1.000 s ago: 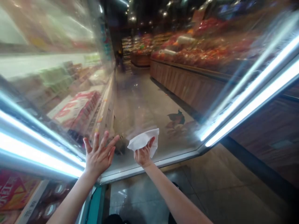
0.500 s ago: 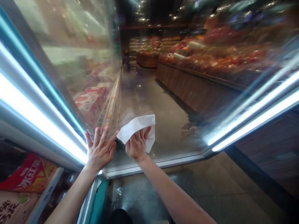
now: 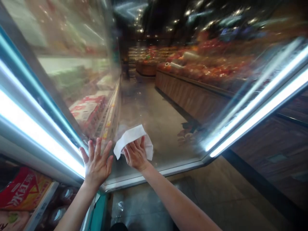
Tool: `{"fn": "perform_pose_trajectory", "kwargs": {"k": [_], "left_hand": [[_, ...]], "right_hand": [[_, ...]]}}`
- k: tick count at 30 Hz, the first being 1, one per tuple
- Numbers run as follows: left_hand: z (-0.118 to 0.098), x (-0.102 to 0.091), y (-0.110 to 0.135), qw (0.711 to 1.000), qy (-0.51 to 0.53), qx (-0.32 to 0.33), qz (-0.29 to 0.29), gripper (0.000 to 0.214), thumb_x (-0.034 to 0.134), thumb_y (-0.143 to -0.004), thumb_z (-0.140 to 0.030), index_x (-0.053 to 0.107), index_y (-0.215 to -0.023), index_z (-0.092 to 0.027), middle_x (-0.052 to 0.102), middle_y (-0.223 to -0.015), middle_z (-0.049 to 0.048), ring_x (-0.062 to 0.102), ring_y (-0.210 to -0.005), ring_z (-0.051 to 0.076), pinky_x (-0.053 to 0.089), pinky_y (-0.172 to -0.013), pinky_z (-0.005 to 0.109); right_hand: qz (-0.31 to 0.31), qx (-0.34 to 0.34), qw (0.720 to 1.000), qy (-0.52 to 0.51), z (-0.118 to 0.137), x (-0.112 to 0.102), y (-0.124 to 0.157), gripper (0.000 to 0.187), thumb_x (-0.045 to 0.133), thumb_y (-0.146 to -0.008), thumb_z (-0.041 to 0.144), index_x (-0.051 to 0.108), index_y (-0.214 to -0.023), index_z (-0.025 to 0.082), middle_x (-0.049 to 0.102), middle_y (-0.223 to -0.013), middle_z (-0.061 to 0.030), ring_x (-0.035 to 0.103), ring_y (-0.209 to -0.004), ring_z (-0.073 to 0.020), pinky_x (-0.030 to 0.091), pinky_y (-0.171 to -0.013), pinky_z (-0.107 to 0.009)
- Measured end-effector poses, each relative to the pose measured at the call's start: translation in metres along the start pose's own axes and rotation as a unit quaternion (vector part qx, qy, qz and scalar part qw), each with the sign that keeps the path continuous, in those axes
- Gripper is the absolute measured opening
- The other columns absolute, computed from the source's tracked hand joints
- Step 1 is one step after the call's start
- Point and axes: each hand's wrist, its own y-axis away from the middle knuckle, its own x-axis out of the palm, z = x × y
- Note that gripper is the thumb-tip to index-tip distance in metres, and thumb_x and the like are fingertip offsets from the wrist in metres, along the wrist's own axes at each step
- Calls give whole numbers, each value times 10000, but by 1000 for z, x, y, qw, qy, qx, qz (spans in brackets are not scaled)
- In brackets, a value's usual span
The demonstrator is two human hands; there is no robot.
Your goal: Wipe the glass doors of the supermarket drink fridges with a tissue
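Note:
An open glass freezer door (image 3: 168,106) swings out in front of me, its lower frame edge (image 3: 154,175) just past my wrists. My left hand (image 3: 96,163) lies flat on the glass near the door's hinge side, fingers spread, holding nothing. My right hand (image 3: 135,155) presses a white folded cloth (image 3: 131,138) against the glass, fingers flat over its lower part. The two hands are close together, a little apart.
Bright light strips (image 3: 36,128) run along the freezer frame at left and the door edge (image 3: 260,106) at right. Red packaged goods (image 3: 21,192) sit in the freezer at lower left. Through the glass show a shop aisle and a produce counter (image 3: 204,70). Tiled floor (image 3: 216,199) lies below.
My right hand has slid the cloth leftward and slightly down across the glass, toward my left hand. My left hand has stayed flat, shifting a little left and down in view.

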Motion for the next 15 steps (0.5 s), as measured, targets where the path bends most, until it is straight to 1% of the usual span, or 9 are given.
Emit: {"fn": "perform_pose_trajectory", "kwargs": {"k": [2,3,4,6,8,10,12,13,15], "left_hand": [[-2,2,-5,1000,1,-4,-1,788,593,-951,-271,190,-1618,-390,7,-1735,-9,-38,-1600,296,-66,-1288,598],[-3,2,-9,1000,1,-3,-1,794,593,-951,-268,182,-1615,-407,-6,-1735,-24,-50,-1599,288,-61,-1292,587],[-4,2,-14,1000,1,0,-1,799,593,-951,-269,172,-1612,-425,-29,-1734,-40,-72,-1597,278,-63,-1294,574],[-7,1,-25,1000,5,6,-2,813,597,-951,-281,149,-1609,-446,-86,-1728,-61,-120,-1590,266,-90,-1290,556],[-12,0,-32,1000,8,14,3,822,601,-950,-297,133,-1610,-447,-104,-1726,-64,-147,-1585,269,-126,-1277,559],[-18,0,-35,999,14,24,18,824,606,-951,-318,127,-1609,-448,-74,-1730,-55,-128,-1589,279,-126,-1271,582],[-22,1,-36,999,23,38,29,816,616,-949,-345,143,-1604,-457,-30,-1734,-39,-96,-1595,294,-103,-1268,616],[-23,2,-37,998,27,43,28,807,621,-947,-358,160,-1601,-458,-16,-1735,-30,-87,-1597,296,-96,-1265,626],[-25,3,-42,998,32,48,21,781,623,-948,-371,200,-1599,-450,-3,-1735,-18,-97,-1597,291,-101,-1261,627]], "right_hand": [[-1,-24,1000,-4,-7,-2,5,250,495,-988,215,700,-1131,213,746,-1108,-77,599,-1259,-238,79,-1315,-498],[-1,-31,1000,-5,-12,-3,4,256,497,-987,209,697,-1146,220,747,-1118,-68,594,-1269,-230,85,-1316,-490],[1,-28,1000,-3,-17,-6,1,275,500,-987,207,685,-1189,220,739,-1160,-72,574,-1301,-235,94,-1314,-506],[11,0,1000,6,-28,-11,-9,349,510,-983,210,634,-1309,199,693,-1284,-111,507,-1384,-278,109,-1298,-581],[20,32,999,12,-36,-17,-13,404,524,-971,207,598,-1366,177,634,-1377,-151,455,-1427,-318,106,-1278,-645],[23,41,999,16,-45,-22,-4,377,551,-941,193,637,-1308,173,632,-1367,-156,462,-1414,-322,102,-1277,-652],[20,41,999,28,-63,-26,14,317,578,-900,179,687,-1199,177,659,-1296,-149,487,-1382,-318,118,-1278,-648],[16,47,998,39,-76,-29,22,309,583,-882,179,695,-1170,174,660,-1280,-152,481,-1386,-328,125,-1273,-661],[5,81,995,65,-109,-37,34,361,574,-856,183,680,-1201,163,623,-1322,-174,422,-1436,-368,126,-1249,-715]]}}
